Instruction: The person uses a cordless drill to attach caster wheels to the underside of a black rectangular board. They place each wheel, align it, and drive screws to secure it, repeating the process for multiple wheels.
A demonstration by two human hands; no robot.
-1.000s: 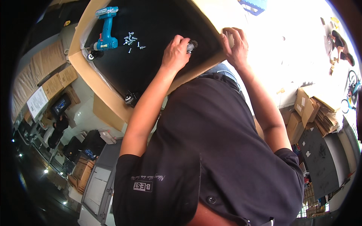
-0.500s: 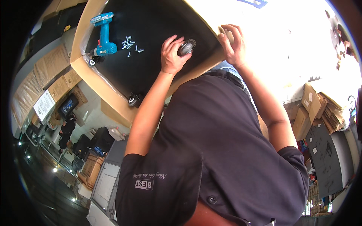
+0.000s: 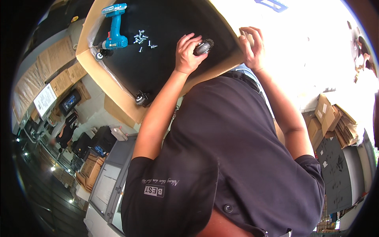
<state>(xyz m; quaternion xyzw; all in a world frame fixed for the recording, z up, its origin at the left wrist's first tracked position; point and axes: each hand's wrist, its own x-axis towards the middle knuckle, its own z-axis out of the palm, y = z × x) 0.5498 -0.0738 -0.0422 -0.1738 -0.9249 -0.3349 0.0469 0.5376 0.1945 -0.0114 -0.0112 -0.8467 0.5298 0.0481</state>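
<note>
My left hand (image 3: 187, 55) is closed around a small caster wheel (image 3: 203, 47), with thumb and fingers at its side, over a black panel (image 3: 166, 19) in an open cardboard box (image 3: 215, 72). My right hand (image 3: 254, 49) grips the box's right rim, fingers curled over the edge. A teal cordless drill (image 3: 115, 34) lies on the panel at the far left. Beside it are several loose silver bolts (image 3: 141, 37). One caster (image 3: 141, 98) sits at the near left corner of the panel, and another (image 3: 100, 55) is by the drill's tip.
Flattened cartons (image 3: 339, 122) are stacked on the right, near a dark grey panel (image 3: 335, 170). Wrapped cartons (image 3: 59, 63) line the left side. A grey-framed cabinet (image 3: 108, 189) stands at lower left. A distant person (image 3: 65, 134) is at far left. A blue object (image 3: 272, 4) lies at the top.
The whole view has shifted slightly, moving the box and both hands right and a little down in the picture. My grip on the caster wheel and box rim looks the same.
</note>
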